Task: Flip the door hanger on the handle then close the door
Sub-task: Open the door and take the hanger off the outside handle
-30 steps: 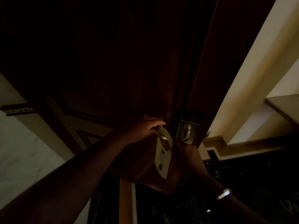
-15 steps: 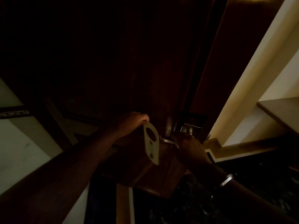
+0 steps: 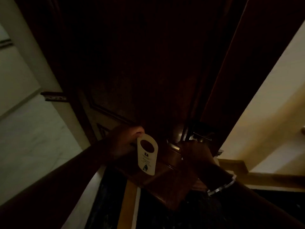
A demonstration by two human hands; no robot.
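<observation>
A pale card door hanger [image 3: 147,158] with a round hole and dark print hangs from my left hand [image 3: 125,142], which pinches its top edge. It is off the handle, a short way to the left of it, its printed face toward me. The metal lever handle [image 3: 173,145] sticks out from the dark wooden door [image 3: 140,71]. My right hand [image 3: 195,152] is closed around the handle's outer part; a metal bracelet sits on that wrist. The door stands ajar, its edge and lock plate [image 3: 200,135] showing.
The dark door frame [image 3: 231,63] runs up at right, with a cream wall [image 3: 272,104] beyond it. A pale marble wall [image 3: 28,129] is at left. Dark stone floor [image 3: 165,215] with a wooden threshold strip lies below. The scene is very dim.
My left hand has pulled the hanger off the handle and carried it left, turning its face toward me. My right hand has moved onto the handle.
</observation>
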